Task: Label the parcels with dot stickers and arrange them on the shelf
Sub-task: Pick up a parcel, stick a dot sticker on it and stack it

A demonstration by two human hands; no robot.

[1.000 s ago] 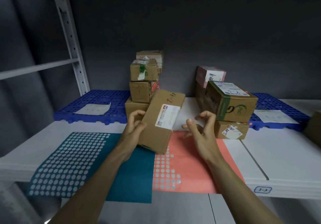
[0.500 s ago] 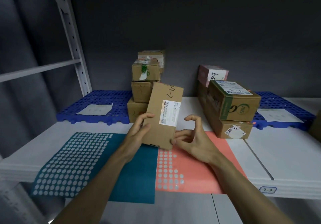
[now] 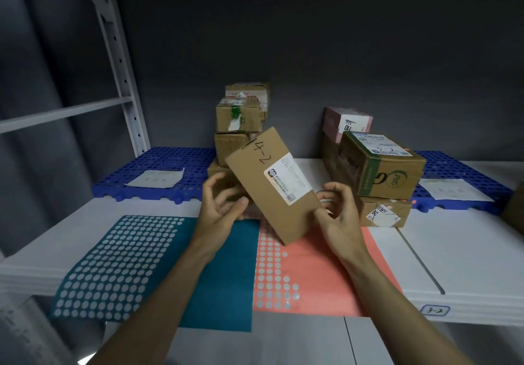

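Note:
A flat brown parcel (image 3: pixel 272 186) marked "4-2", with a white shipping label, is held tilted above the shelf (image 3: pixel 459 251). My left hand (image 3: pixel 224 208) grips its left edge with thumb in front and fingers behind. My right hand (image 3: pixel 337 211) holds its lower right edge, fingers curled behind it. Below lie a teal dot-sticker sheet (image 3: pixel 136 265) and a salmon dot-sticker sheet (image 3: pixel 317 274), both with many dots gone.
A stack of brown boxes (image 3: pixel 238 118) stands behind the parcel. To the right sit a green-printed box (image 3: pixel 380 166) on a flatter box (image 3: pixel 385 211) and a pink box (image 3: pixel 348 122). Blue plastic pallets (image 3: pixel 170 163) lie at the back. A shelf upright (image 3: pixel 122 61) rises at left.
The parcel has been turned anticlockwise, its top now leaning left with the "4-2" writing showing. My right hand has moved onto its lower right edge.

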